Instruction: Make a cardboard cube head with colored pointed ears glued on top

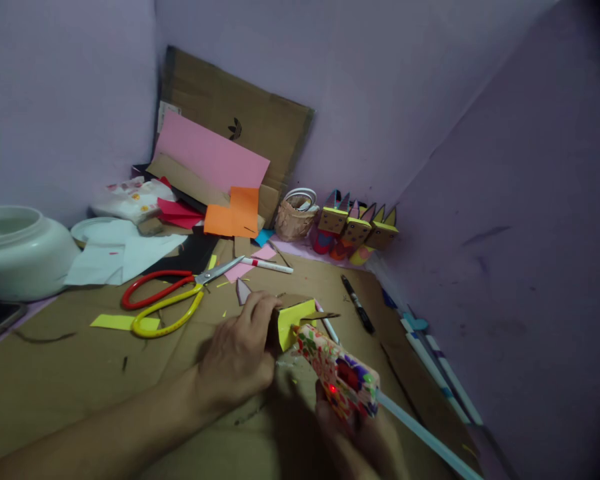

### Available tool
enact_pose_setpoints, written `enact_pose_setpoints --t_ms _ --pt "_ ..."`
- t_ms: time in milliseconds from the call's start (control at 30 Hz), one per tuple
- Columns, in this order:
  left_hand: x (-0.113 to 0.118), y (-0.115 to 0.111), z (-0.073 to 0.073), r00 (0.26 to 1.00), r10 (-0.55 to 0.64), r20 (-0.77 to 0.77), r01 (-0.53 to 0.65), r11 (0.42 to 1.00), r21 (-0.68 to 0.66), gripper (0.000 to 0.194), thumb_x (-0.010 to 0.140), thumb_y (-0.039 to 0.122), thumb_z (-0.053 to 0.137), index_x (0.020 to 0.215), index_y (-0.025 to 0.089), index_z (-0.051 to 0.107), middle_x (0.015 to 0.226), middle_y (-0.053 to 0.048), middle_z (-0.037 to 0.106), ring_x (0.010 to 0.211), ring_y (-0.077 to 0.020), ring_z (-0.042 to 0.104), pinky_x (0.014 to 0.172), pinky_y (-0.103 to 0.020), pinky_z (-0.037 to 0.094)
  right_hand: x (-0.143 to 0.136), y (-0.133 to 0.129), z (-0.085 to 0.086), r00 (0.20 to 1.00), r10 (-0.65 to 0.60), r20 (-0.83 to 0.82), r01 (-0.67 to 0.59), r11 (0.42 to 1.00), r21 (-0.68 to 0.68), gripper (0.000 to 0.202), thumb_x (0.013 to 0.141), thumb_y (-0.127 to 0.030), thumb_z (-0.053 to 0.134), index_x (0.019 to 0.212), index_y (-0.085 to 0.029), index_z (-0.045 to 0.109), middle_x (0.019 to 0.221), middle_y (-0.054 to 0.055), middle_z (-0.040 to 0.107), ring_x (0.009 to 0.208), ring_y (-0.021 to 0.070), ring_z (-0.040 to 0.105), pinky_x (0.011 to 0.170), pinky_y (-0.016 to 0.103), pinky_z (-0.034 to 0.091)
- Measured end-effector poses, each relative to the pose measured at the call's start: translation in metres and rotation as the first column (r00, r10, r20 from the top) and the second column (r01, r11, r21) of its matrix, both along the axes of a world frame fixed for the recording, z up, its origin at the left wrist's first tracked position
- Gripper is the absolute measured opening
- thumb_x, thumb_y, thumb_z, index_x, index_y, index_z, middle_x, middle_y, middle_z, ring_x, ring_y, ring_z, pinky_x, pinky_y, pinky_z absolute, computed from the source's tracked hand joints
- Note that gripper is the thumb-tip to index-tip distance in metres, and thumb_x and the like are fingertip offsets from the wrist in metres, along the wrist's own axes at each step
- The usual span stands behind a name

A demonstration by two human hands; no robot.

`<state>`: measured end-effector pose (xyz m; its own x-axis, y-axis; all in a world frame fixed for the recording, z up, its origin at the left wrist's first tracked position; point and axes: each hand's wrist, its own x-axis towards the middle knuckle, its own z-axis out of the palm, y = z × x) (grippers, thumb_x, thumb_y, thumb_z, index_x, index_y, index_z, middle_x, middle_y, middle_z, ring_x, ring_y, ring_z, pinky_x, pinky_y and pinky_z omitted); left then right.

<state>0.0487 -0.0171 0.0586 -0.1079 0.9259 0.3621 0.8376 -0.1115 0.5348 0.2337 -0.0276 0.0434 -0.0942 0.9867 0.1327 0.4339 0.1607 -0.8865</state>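
My left hand [243, 350] grips a small cardboard piece with a yellow paper face [296, 319] near the middle of the view. In my right hand [353, 433] is a flower-patterned glue gun [337, 370], a pale glue stick [425, 433] sticking out of its back and a red light lit on its side. The gun's nozzle points at the yellow face, touching or very near it. Open scissors [197, 290] with red and yellow handles lie left of my left hand. A small pointed paper piece [242, 291] lies just beyond it.
Cardboard [130, 400] covers the table. Markers [357, 303] lie beyond and right of my hands. Along the back are three eared cardboard figures [357, 230], a small basket [295, 220], coloured papers [210, 153] and a tissue pack [135, 199]. A white pot [25, 260] stands left.
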Motion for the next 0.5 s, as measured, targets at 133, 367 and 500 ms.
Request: enact_pose_setpoints --t_ms 133,367,500 --pt "0.000 0.001 0.002 0.999 -0.004 0.054 0.005 1.000 -0.019 0.050 0.067 0.005 0.046 0.114 0.022 0.041 0.119 -0.007 0.053 0.097 -0.0247 0.059 0.076 -0.037 0.049 0.000 0.003 0.003 1.000 -0.027 -0.002 0.027 0.999 -0.026 0.040 0.074 -0.046 0.060 0.100 -0.016 0.066 0.098 0.012 0.072 0.091 0.0301 0.068 0.081 0.034 0.054" --pt "-0.001 0.002 0.005 0.993 0.003 0.115 0.005 0.997 -0.073 0.053 0.063 0.002 0.047 0.112 0.023 0.041 0.114 -0.006 0.055 0.096 -0.0232 0.059 0.078 -0.035 0.048 -0.001 0.000 0.014 0.998 -0.007 0.067 0.009 1.000 -0.024 0.034 0.073 -0.045 0.060 0.092 -0.018 0.069 0.092 0.009 0.073 0.089 0.0300 0.068 0.077 0.032 0.055" --pt "-0.003 0.002 0.003 0.991 -0.022 0.134 0.028 0.999 -0.038 0.052 0.064 0.003 0.047 0.111 0.023 0.041 0.113 -0.005 0.055 0.097 -0.0225 0.058 0.077 -0.034 0.048 -0.003 0.002 0.018 0.996 0.005 0.088 0.000 0.998 -0.063 0.033 0.073 -0.046 0.059 0.090 -0.018 0.068 0.090 0.010 0.073 0.084 0.0297 0.069 0.075 0.033 0.055"
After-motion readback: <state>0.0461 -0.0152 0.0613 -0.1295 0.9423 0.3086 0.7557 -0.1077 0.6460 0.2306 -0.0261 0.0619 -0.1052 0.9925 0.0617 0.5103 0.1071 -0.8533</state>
